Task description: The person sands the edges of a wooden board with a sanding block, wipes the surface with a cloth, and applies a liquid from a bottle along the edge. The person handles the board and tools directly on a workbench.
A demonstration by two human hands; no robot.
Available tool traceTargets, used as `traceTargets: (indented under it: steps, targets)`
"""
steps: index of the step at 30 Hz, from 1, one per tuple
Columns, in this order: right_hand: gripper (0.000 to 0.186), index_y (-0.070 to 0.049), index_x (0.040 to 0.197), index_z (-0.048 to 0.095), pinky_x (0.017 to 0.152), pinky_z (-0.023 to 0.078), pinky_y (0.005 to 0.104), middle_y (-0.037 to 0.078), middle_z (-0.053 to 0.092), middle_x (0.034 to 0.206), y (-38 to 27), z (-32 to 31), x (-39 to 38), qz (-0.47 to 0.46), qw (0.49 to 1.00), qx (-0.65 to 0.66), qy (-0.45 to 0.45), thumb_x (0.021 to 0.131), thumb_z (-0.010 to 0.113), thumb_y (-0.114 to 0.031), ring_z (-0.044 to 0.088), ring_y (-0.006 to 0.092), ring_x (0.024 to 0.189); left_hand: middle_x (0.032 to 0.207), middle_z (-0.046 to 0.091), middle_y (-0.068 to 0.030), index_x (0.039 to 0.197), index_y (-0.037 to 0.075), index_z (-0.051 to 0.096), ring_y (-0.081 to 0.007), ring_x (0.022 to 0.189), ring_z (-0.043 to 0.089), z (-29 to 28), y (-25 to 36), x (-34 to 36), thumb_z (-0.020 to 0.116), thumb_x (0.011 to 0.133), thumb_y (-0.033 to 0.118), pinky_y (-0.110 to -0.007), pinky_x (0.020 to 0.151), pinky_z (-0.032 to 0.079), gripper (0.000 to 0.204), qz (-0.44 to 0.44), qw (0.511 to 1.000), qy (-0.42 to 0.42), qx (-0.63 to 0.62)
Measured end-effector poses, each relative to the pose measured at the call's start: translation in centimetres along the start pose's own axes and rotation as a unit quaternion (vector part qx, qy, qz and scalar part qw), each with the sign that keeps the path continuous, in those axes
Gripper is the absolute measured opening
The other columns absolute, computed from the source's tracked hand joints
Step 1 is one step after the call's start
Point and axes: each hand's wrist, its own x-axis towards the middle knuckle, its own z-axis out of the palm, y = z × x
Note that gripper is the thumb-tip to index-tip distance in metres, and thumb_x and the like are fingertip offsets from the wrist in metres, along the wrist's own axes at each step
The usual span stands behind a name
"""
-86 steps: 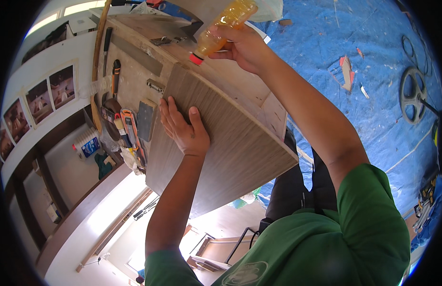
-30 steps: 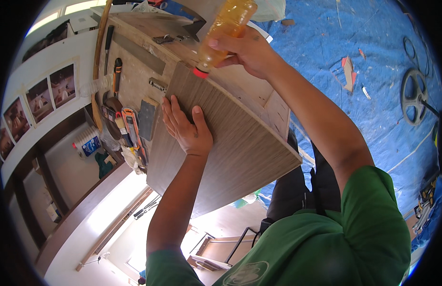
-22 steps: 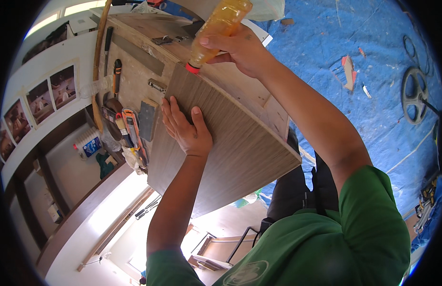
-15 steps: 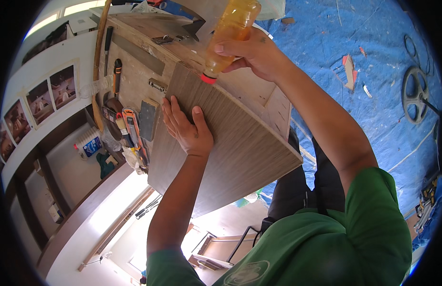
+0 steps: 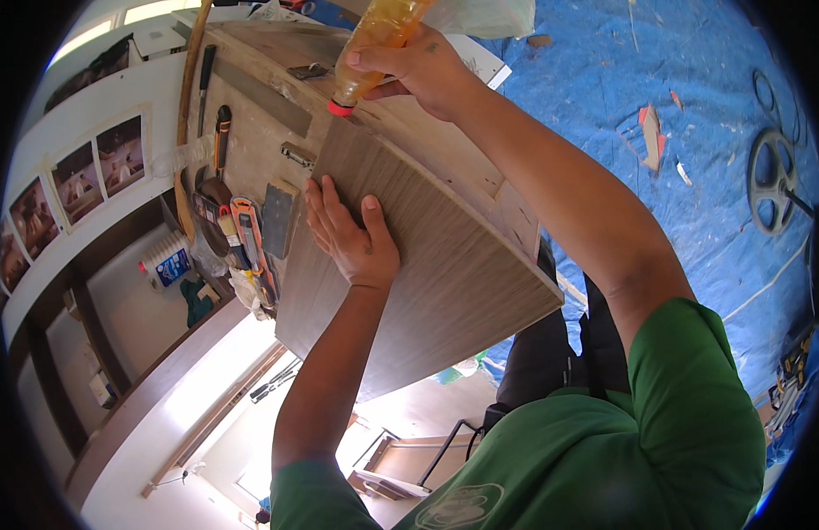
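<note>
My right hand [image 5: 420, 74] grips a clear plastic bottle [image 5: 387, 25] of amber liquid. The bottle is tilted, its red cap end pointing down at the far corner of a grey-brown wood-grain panel [image 5: 427, 274]. Whether liquid comes out of it cannot be seen. My left hand [image 5: 361, 234] lies flat on the panel's left part, fingers spread and holding nothing. Close to those fingertips, a metal hinge [image 5: 297, 156] rests on the worn wooden bench [image 5: 250, 132].
Left of the panel lie a utility knife [image 5: 248, 225], a paintbrush [image 5: 233, 231], a dark block [image 5: 279, 216] and an orange-black handled tool [image 5: 222, 132]. A blue tarp [image 5: 595, 79] covers the floor at right, with a grey wheel [image 5: 770, 181] at its far side.
My right hand has carried the bottle left along the panel's far edge, so its cap is now over the far-left corner. My left hand stays flat in nearly the same spot.
</note>
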Motion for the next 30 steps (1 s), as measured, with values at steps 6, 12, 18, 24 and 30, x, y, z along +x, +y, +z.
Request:
traceTargets:
  steps: [6, 12, 18, 24, 30]
  targets:
    - [0.050, -0.003, 0.125, 0.064, 0.086, 0.064, 0.0385, 0.010, 0.071, 0.116, -1.0, -1.4, -1.7, 0.037, 0.999, -0.026, -0.026, 0.087, 0.082, -0.030, 0.071, 0.0238, 0.108, 0.165, 0.030, -0.0238, 0.157, 0.002, 0.035, -0.0412, 0.152, 0.027, 0.0, -0.2, -0.3, 0.049, 0.106, 0.040, -0.056, 0.122, 0.018, 0.065, -0.007, 1.000, 0.000, 0.001]
    - [0.054, -0.002, 0.128, 0.062, 0.085, 0.064, 0.0385, 0.011, 0.069, 0.118, -0.4, -1.9, -1.7, 0.033, 0.999, -0.015, -0.013, 0.088, 0.081, -0.032, 0.070, 0.0248, 0.109, 0.167, 0.027, -0.0237, 0.157, 0.000, 0.034, -0.0425, 0.155, 0.021, 0.0, 0.0, 0.1, 0.051, 0.104, 0.042, -0.058, 0.124, 0.012, 0.070, -0.013, 0.999, -0.014, -0.030]
    - [0.050, -0.005, 0.122, 0.066, 0.084, 0.063, 0.0390, 0.009, 0.072, 0.115, -1.1, -3.5, -5.9, 0.086, 0.996, -0.010, 0.011, 0.083, 0.084, -0.030, 0.072, 0.0226, 0.105, 0.167, 0.027, -0.0234, 0.158, 0.001, 0.033, -0.0426, 0.155, 0.021, -0.1, -0.3, -0.2, 0.050, 0.105, 0.042, -0.058, 0.124, 0.012, 0.069, -0.021, 0.999, -0.015, -0.025]
    - [0.049, -0.003, 0.123, 0.064, 0.087, 0.063, 0.0410, 0.011, 0.071, 0.116, -0.1, -2.4, -3.2, 0.045, 0.999, 0.022, 0.009, 0.085, 0.084, -0.026, 0.072, 0.0241, 0.106, 0.167, 0.026, -0.0231, 0.158, 0.001, 0.033, -0.0425, 0.155, 0.021, 0.0, -0.1, 0.1, 0.050, 0.105, 0.043, -0.058, 0.124, 0.012, 0.069, -0.010, 1.000, -0.013, -0.026]
    - [0.048, -0.003, 0.122, 0.063, 0.088, 0.064, 0.0413, 0.012, 0.070, 0.116, 0.5, -3.0, -4.5, 0.069, 0.996, 0.050, 0.033, 0.085, 0.084, -0.026, 0.071, 0.0258, 0.107, 0.167, 0.026, -0.0229, 0.158, 0.002, 0.034, -0.0420, 0.155, 0.021, 0.0, 0.0, 0.0, 0.049, 0.105, 0.045, -0.058, 0.125, 0.012, 0.070, -0.026, 0.999, -0.019, -0.022]
